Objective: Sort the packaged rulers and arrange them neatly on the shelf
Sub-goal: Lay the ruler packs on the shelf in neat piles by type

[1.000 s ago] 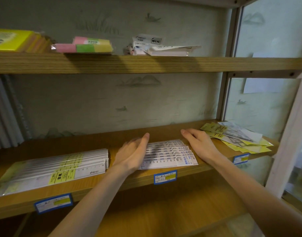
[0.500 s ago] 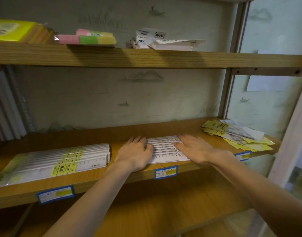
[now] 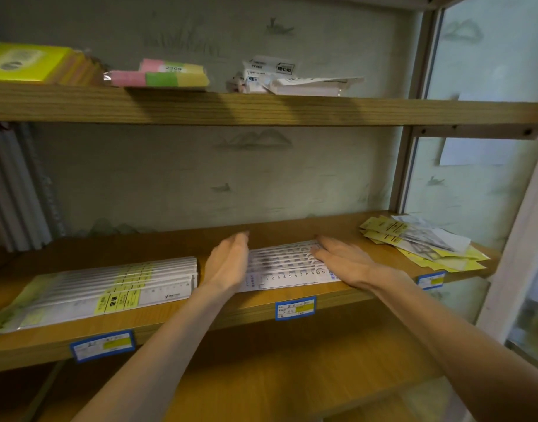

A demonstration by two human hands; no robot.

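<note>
A fanned stack of short packaged rulers lies in the middle of the wooden shelf. My left hand stands on edge with straight fingers against the stack's left side. My right hand lies flat, fingers straight, on the stack's right end. Left of them lies a row of long packaged rulers with yellow labels, overlapping one another and reaching almost to my left hand.
A loose pile of yellow and white packets sits at the shelf's right end. Blue price tags are stuck along the front edge. The upper shelf carries coloured pads and white packets. Grey upright strips stand at the far left.
My left hand has turned from lying flat on the short rulers to standing on edge at their left side. My right hand stays flat on the right end. The view shifted slightly.
</note>
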